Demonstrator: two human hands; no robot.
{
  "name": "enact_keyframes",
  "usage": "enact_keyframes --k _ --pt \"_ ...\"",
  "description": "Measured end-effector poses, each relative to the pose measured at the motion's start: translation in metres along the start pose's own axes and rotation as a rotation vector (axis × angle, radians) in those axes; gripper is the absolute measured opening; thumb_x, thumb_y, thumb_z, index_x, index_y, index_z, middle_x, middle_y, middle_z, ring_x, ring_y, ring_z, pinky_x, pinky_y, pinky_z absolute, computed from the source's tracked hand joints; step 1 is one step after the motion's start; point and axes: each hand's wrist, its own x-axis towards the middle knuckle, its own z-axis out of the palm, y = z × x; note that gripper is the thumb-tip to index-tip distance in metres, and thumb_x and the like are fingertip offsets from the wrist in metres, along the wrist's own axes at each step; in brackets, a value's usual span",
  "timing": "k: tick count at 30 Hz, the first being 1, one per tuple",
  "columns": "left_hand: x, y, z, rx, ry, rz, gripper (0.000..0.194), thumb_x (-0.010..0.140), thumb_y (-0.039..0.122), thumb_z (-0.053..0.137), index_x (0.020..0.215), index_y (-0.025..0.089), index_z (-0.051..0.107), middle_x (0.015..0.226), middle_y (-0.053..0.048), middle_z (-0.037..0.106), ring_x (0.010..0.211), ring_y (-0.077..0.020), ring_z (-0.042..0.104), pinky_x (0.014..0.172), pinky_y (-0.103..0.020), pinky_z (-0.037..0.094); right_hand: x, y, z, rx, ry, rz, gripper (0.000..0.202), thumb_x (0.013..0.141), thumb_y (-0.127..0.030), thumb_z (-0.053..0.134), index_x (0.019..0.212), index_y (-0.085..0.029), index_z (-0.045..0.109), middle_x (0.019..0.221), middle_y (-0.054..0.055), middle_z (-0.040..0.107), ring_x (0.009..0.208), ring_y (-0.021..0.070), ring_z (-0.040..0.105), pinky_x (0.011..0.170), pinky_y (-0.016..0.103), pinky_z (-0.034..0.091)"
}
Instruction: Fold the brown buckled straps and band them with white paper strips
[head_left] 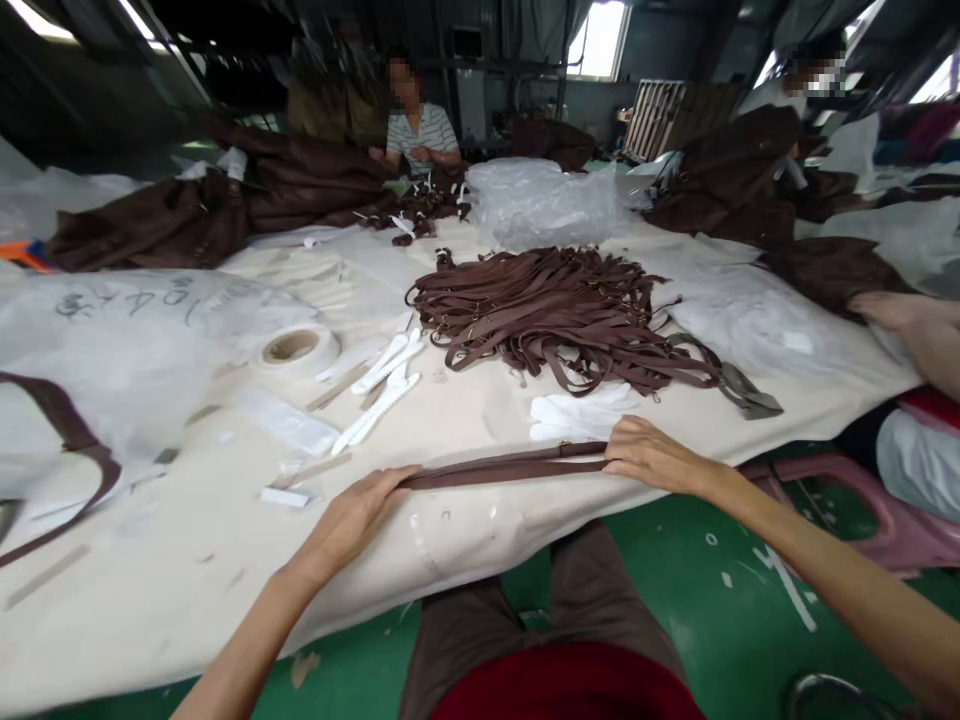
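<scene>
A folded brown fabric strap (499, 472) with a small metal buckle stretches level between my two hands, just over the table's front edge. Its left end is in my left hand (366, 508), with the fingers closed on it. My right hand (649, 455) grips the other end, fingers wrapped round it. Right behind the strap lies a white glove (577, 412), close to my right hand. A large heap of similar brown straps (540, 310) with metal hooks is piled farther back on the cloth-covered table (480, 535).
At left are a tape roll (300, 350), white plastic strips (382, 390), a loose brown strap (82, 440) and clear plastic sheeting (135, 340). Brown garments (300, 185) and a plastic bag (544, 200) lie behind. A co-worker (421, 135) sits across; another person's arm (915, 325) reaches in at right.
</scene>
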Motion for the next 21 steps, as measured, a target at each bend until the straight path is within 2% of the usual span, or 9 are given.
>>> enact_keyframes --k 2,4,7,10,11,13,17,19,21 --pt "0.003 -0.003 0.008 0.059 0.022 0.065 0.04 0.097 0.043 0.039 0.113 0.021 0.069 0.1 -0.009 0.072 0.095 -0.0267 0.064 0.088 -0.038 0.051 -0.005 0.005 0.024 -0.026 0.062 0.031 0.04 0.104 -0.036 0.039 0.084 -0.019 0.069 0.083 0.005 0.064 0.086 0.0195 0.052 0.088 0.036 0.041" --pt "0.003 -0.005 0.011 0.095 0.059 0.098 0.039 0.098 0.04 0.038 0.107 0.022 0.071 0.102 -0.009 0.071 0.096 -0.0258 0.062 0.089 -0.038 0.05 -0.01 0.008 0.04 -0.038 0.12 0.045 0.035 0.103 -0.034 0.041 0.085 -0.019 0.068 0.087 0.006 0.064 0.087 0.0198 0.053 0.086 0.036 0.043" --pt "0.002 -0.005 0.013 0.107 0.096 0.104 0.038 0.098 0.037 0.037 0.106 0.022 0.072 0.109 -0.009 0.068 0.1 -0.0246 0.06 0.091 -0.037 0.049 -0.018 0.01 0.054 -0.041 0.203 0.049 0.025 0.1 -0.029 0.048 0.093 -0.02 0.069 0.099 0.009 0.065 0.094 0.0215 0.056 0.088 0.037 0.047" --pt "0.0 -0.004 0.016 0.091 0.114 0.099 0.04 0.099 0.034 0.035 0.11 0.022 0.071 0.103 -0.009 0.067 0.095 -0.0228 0.059 0.088 -0.035 0.049 -0.023 0.009 0.059 -0.09 0.255 0.072 0.019 0.095 -0.032 0.056 0.105 -0.02 0.068 0.119 0.013 0.062 0.106 0.0266 0.057 0.096 0.044 0.046" --pt "0.0 -0.004 0.017 0.082 0.119 0.095 0.039 0.099 0.033 0.036 0.111 0.022 0.071 0.102 -0.009 0.067 0.095 -0.0223 0.059 0.088 -0.034 0.049 -0.023 0.007 0.059 -0.115 0.259 0.08 0.024 0.093 -0.035 0.059 0.111 -0.02 0.067 0.127 0.014 0.06 0.111 0.0291 0.056 0.098 0.047 0.045" --pt "0.0 -0.004 0.02 0.062 0.127 0.08 0.038 0.099 0.035 0.038 0.111 0.023 0.072 0.102 -0.008 0.067 0.093 -0.0218 0.058 0.088 -0.033 0.048 -0.016 0.001 0.058 -0.161 0.26 0.082 0.047 0.088 -0.042 0.066 0.128 -0.02 0.059 0.141 0.017 0.052 0.119 0.0338 0.052 0.102 0.052 0.042" --pt "-0.001 -0.004 0.024 0.023 0.147 0.047 0.037 0.099 0.039 0.041 0.109 0.024 0.073 0.1 -0.008 0.066 0.091 -0.0213 0.057 0.088 -0.033 0.047 0.017 -0.021 0.061 -0.209 0.22 0.034 0.088 0.082 -0.057 0.067 0.151 -0.015 0.033 0.155 0.02 0.036 0.134 0.0382 0.039 0.105 0.053 0.037" --pt "-0.002 -0.003 0.024 0.014 0.153 0.04 0.037 0.1 0.038 0.04 0.109 0.023 0.073 0.101 -0.008 0.065 0.093 -0.021 0.057 0.088 -0.032 0.046 0.036 -0.033 0.066 -0.234 0.213 0.01 0.094 0.083 -0.061 0.064 0.154 -0.013 0.026 0.154 0.022 0.037 0.135 0.0398 0.038 0.103 0.055 0.037" --pt "-0.002 -0.002 0.024 0.008 0.159 0.048 0.038 0.1 0.036 0.038 0.11 0.023 0.073 0.102 -0.008 0.064 0.093 -0.0208 0.057 0.088 -0.031 0.045 0.051 -0.04 0.071 -0.257 0.222 -0.014 0.088 0.087 -0.06 0.06 0.154 -0.013 0.027 0.146 0.023 0.048 0.127 0.0405 0.045 0.097 0.055 0.04"
